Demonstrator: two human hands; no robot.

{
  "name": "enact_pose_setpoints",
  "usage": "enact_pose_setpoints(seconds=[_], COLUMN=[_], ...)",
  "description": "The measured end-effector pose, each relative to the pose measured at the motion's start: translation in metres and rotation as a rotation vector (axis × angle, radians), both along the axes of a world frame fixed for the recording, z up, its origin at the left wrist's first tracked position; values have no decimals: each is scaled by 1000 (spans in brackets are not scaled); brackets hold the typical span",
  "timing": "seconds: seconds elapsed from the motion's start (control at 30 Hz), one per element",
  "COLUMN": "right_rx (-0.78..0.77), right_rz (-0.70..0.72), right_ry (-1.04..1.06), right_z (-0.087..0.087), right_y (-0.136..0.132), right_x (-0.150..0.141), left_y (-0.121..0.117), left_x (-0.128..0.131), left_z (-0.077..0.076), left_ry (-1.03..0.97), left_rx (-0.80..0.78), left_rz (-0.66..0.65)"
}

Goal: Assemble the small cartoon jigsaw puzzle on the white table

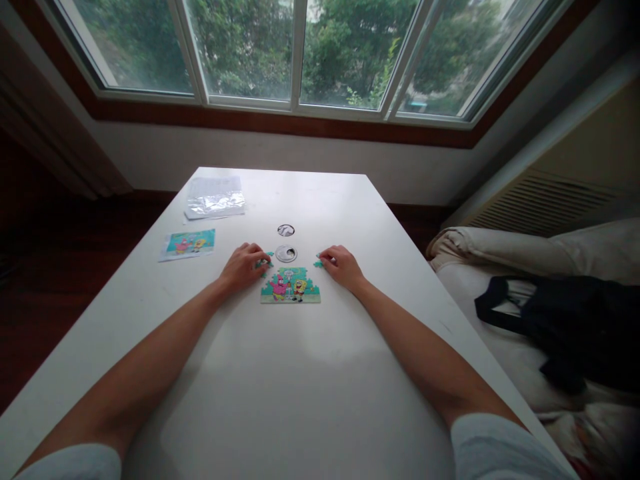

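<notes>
A partly assembled jigsaw puzzle [291,288] with cartoon figures on a teal and green ground lies flat on the white table; its upper corners are stepped. Off its upper left, my left hand [244,267] has curled fingers closed on a teal puzzle piece [268,262], with other loose bits under and beside the fingertips. My right hand [342,267] sits off the upper right, thumb and fingers pinched on another small teal puzzle piece [318,264]. Fingers partly cover the pieces in both hands.
Two round, silvery discs, one nearer [287,253] and one farther [286,231], lie beyond the puzzle. Left stand a printed picture sheet [191,245] and a shiny plastic sleeve [215,197] with papers. Right of the table [300,400], dark clothing [575,320] rests on a pale couch.
</notes>
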State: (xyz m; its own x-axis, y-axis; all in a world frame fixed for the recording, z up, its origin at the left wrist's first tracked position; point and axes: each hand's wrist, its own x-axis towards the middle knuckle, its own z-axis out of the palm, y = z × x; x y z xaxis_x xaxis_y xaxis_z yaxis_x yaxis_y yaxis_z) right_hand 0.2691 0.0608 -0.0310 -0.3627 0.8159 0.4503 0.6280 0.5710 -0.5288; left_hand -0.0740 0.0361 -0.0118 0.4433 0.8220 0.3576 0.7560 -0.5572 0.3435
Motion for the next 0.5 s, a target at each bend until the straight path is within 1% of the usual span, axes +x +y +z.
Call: enact_pose_setpoints(seconds=[0.23, 0.4, 0.5], right_rx=[-1, -10, -10], right_rz=[-3, -2, -1], right_ry=[-9, -22, -15], right_z=[0, 1, 1], right_y=[0, 0, 1], right_x=[0, 0, 0], left_y=[2, 5, 9], left_x=[1, -2, -10], left_z=[-1, -5, -7], left_ry=[14, -61, -114], left_rx=[-12, -32, -51], left_rz=[-58, 8, 38])
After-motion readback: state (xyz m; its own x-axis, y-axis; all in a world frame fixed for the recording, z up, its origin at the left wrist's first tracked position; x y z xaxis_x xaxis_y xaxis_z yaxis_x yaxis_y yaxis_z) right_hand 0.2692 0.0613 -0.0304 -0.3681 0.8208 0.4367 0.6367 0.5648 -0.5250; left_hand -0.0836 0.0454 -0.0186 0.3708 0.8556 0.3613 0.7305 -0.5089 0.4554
